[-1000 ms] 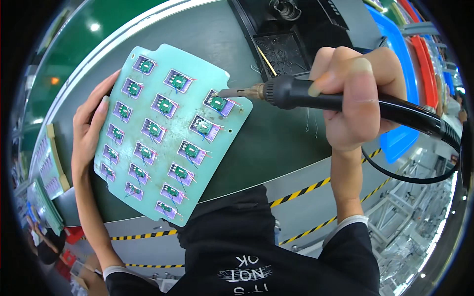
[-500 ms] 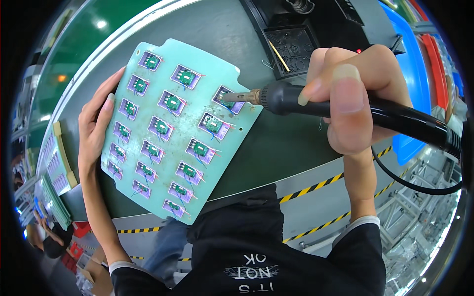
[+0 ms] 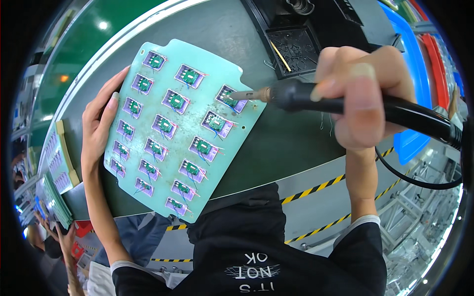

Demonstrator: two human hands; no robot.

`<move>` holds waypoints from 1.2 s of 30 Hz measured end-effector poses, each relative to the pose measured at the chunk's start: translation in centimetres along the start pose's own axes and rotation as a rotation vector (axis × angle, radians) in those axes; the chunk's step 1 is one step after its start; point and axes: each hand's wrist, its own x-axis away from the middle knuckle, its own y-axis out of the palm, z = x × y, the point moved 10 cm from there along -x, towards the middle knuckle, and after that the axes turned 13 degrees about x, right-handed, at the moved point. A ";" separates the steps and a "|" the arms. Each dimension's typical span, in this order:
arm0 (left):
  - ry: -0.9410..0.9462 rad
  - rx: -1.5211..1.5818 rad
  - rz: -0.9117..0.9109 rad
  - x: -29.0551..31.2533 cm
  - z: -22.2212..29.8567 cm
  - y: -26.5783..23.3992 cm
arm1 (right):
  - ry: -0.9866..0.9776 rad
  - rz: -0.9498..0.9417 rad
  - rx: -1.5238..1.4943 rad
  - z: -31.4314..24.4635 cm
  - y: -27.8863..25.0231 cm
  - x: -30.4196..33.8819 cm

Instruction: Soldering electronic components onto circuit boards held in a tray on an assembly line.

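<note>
A pale green fixture board (image 3: 188, 116) lies tilted on the dark table, its cutouts holding several small green circuit boards with thin blue and red wires. My left hand (image 3: 96, 126) grips its left edge, thumb on top and fingers along the rim. In my right hand (image 3: 363, 101), slightly blurred, is a black soldering iron (image 3: 291, 94) pointing left. Its metal tip is over the circuit board (image 3: 226, 96) in the upper right cutout; whether they touch I cannot tell. The iron's black cable (image 3: 419, 184) loops down at the right.
A black soldering stand with a tray (image 3: 296, 49) is at the back right, a thin wooden stick (image 3: 280, 55) lying across the tray. Beyond it is a blue bin (image 3: 419, 74). More fixture boards (image 3: 59, 200) stand at the left. Another person's arm (image 3: 69, 259) shows at lower left.
The fixture board and my left hand have shifted slightly right. The soldering iron and my right hand have moved a little right too. Another person's arm has come into view at lower left.
</note>
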 end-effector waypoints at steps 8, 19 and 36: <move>0.046 0.071 -0.027 0.0 0.2 0.3 | 0.162 0.296 0.076 1.2 -4.2 0.1; 0.117 0.166 -0.053 0.6 -0.4 0.3 | -0.024 0.193 -0.221 -0.1 -0.9 0.1; 0.047 0.095 -0.080 0.8 2.5 0.2 | -0.044 0.028 -0.070 -1.7 2.8 0.5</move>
